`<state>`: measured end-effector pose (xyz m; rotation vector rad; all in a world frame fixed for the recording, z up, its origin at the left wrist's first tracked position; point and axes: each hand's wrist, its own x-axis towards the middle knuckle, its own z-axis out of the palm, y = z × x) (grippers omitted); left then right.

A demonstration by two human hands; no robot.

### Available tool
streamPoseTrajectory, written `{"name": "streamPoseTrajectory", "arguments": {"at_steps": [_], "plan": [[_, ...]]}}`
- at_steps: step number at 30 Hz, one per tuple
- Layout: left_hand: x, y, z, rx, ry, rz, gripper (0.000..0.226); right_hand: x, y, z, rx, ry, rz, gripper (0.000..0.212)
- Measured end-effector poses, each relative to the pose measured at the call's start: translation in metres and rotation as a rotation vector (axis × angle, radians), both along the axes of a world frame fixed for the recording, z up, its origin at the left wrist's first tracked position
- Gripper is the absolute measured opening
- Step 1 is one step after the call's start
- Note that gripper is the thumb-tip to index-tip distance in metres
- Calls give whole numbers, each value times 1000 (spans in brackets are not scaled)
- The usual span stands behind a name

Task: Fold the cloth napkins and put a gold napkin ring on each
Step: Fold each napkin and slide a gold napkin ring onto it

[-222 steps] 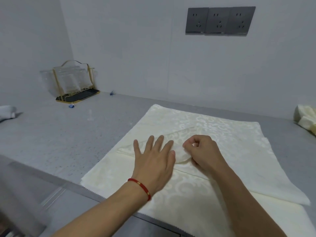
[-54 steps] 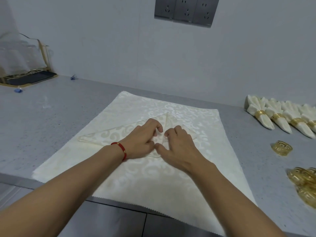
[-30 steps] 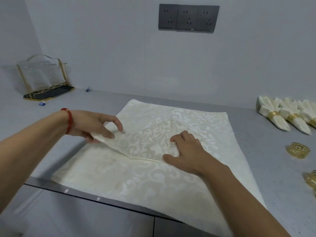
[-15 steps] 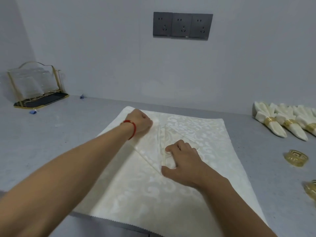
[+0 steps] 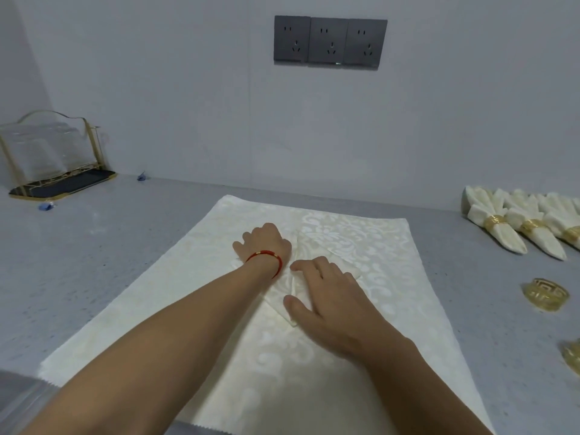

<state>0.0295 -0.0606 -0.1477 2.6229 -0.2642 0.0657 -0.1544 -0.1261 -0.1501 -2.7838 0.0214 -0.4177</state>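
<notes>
From the head camera, a large cream damask cloth (image 5: 361, 246) with a pale scroll pattern lies spread flat on the grey speckled counter (image 5: 94, 246), its near edge hanging just over the counter's front. In the middle of that cloth sits a smaller cream patterned napkin (image 5: 290, 285), partly folded into narrow panels that meet along a raised central crease. The left hand (image 5: 265, 241), with a red cord bracelet (image 5: 265, 255) at its wrist, rests knuckles-up on the far left part of the napkin, fingers curled under; whether its grip actually pinches the fabric cannot be told. The right hand (image 5: 326, 293) lies palm-down on the near right part of the napkin, fingers fairly straight and pressing it flat, thumb spread toward the near tip, so its grip is released. At the right edge of the counter lie 3 finished rolled cream napkins (image 5: 514, 230), each wearing a gold ring. Nearer, a loose gold fretwork napkin ring (image 5: 546, 293) stands apart on the counter, and another gold ring (image 5: 572, 356) is cut off by the frame. At far left stands a gold-framed clear holder (image 5: 53, 152) on a dark tray. A dark triple wall socket (image 5: 329, 40) is mounted above.
</notes>
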Motion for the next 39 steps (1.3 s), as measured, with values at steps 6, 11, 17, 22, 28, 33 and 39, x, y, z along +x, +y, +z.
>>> {"name": "streamPoseTrajectory", "arguments": {"at_steps": [6, 11, 17, 22, 28, 33, 39], "plan": [[-18, 8, 4, 183, -271, -195, 31, 3, -1, -6, -131, 43, 14, 45], [-43, 35, -5, 21, -476, -451, 28, 5, 1, 3, 3, 87, -31, 54], [-46, 39, -18, 68, -336, -502, 31, 15, -5, 32, 158, 246, -111, 26], [-47, 40, -21, 95, -376, -502, 30, 83, -32, 47, 85, 94, -268, 17], [-44, 41, -25, 68, -396, -520, 33, 150, -44, 28, 67, 211, -254, 33], [-44, 43, -19, -57, -407, -545, 40, 156, -53, 31, 69, 216, -300, 25], [-40, 53, -15, -222, -467, -528, 37, 98, -103, 39, 25, 266, -611, 12]]}}
